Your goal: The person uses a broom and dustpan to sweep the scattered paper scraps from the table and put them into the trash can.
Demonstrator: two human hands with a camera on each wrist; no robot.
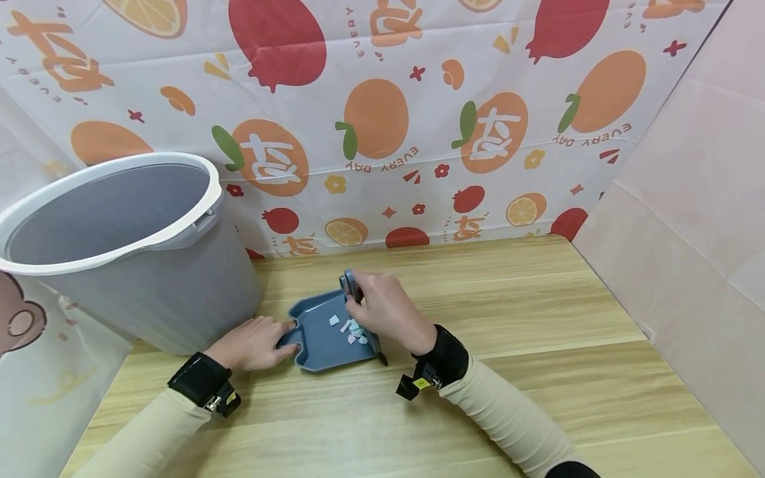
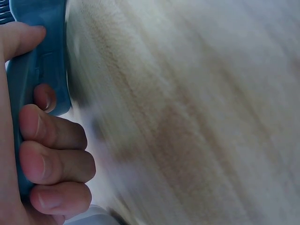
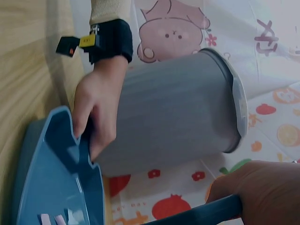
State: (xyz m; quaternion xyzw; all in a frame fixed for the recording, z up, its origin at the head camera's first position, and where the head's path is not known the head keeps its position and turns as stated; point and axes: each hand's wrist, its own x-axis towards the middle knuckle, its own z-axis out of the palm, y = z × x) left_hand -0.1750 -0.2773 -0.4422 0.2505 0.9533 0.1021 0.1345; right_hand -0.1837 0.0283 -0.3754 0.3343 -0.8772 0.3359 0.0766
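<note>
A blue dustpan (image 1: 319,342) lies over the table, its handle pointing left. My left hand (image 1: 254,343) grips that handle; in the left wrist view the curled fingers (image 2: 56,161) wrap round it. Pale paper scraps (image 1: 354,330) are scattered in the pan, mostly toward its open right end. My right hand (image 1: 391,309) holds a small brush (image 1: 351,284) by its blue-grey handle, upright at the pan's open edge. In the right wrist view the brush handle (image 3: 206,213) extends from the right hand (image 3: 267,194); the brush's lower part is partly hidden by the hand in the head view.
A large grey bucket (image 1: 179,292) with a white rim stands at the left, close beside my left hand. The wooden table (image 1: 508,299) meets a fruit-printed sheet (image 1: 430,199) at the back and a pale wall (image 1: 675,265) at the right.
</note>
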